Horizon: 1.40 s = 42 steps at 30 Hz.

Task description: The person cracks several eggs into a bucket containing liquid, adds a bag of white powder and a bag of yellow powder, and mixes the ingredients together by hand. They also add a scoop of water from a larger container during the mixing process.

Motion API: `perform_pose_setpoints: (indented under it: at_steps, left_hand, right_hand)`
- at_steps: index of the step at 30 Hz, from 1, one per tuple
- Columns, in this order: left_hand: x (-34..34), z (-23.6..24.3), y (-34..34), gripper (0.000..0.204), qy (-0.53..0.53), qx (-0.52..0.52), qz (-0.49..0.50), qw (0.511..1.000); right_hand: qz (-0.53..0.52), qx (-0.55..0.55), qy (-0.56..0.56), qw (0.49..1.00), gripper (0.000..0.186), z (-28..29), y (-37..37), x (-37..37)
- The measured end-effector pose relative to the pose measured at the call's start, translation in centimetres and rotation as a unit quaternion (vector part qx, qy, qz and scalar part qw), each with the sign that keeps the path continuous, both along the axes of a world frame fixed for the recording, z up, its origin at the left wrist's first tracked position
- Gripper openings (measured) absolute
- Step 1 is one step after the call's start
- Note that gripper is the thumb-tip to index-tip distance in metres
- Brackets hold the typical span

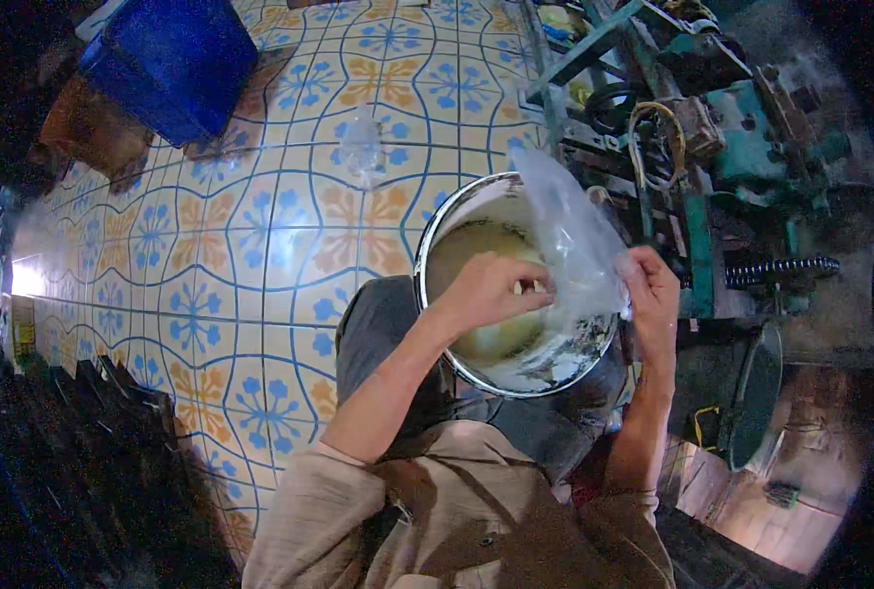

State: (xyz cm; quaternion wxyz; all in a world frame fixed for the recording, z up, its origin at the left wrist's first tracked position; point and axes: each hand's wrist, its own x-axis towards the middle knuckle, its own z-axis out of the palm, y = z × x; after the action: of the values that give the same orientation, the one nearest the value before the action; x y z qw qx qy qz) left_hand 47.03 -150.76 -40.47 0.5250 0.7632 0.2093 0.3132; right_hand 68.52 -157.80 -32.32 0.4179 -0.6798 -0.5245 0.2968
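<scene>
A clear plastic bag (566,221) hangs over the right side of a round bucket (439,355), and its outer edge is pinched in my right hand (650,283). My left hand (501,292) is above the bucket's opening, its fingers curled in beside the bag. Small pale pieces (527,287) show at those fingertips; their kind is not clear. Cloudy tan contents (471,257) lie in the bucket, and whitish and dark smears coat its inner wall. The bucket is between my legs.
Green machinery (741,137) with a metal frame and a threaded rod (780,267) stands at the right. A blue container (174,69) is at the far left. Another clear plastic bag (363,147) lies on the patterned tile floor (260,236). A dark round-rimmed container (751,398) is at the lower right.
</scene>
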Motion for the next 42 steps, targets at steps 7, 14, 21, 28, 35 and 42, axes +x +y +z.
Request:
perform_pose_setpoints:
  at_steps: [7, 14, 21, 28, 35, 42]
  left_hand:
    - [-1.4, -0.7, -0.2, 0.040, 0.241, -0.082, 0.130, 0.958]
    - [-2.0, -1.3, 0.0, 0.078, 0.183, -0.108, 0.169, 0.963]
    - [-2.1, -1.1, 1.3, 0.126, 0.167, -0.062, 0.132, 0.975]
    - [-1.4, 3.2, 1.9, 0.060, -0.107, -0.349, 0.093, 0.926]
    - [-7.9, 3.6, 13.9, 0.046, -0.095, -0.147, 0.313, 0.934]
    - [-12.4, -4.5, 16.7, 0.124, 0.194, 0.002, 0.453, 0.870]
  right_hand:
    - [-0.055, 0.089, -0.172, 0.980, 0.015, 1.9, -1.2, -0.6]
    - [0.040, 0.097, -0.317, 0.943, 0.013, -4.0, -2.5, -2.1]
    - [0.089, 0.138, -0.338, 0.927, 0.011, -3.2, -1.6, -2.0]
    - [0.209, 0.121, -0.319, 0.917, 0.019, -1.7, -0.8, -5.4]
    - [-0.087, 0.046, -0.486, 0.868, 0.060, -4.5, -4.3, 1.5]
    - [-0.087, -0.122, -0.405, 0.902, 0.050, -4.6, -5.4, -0.1]
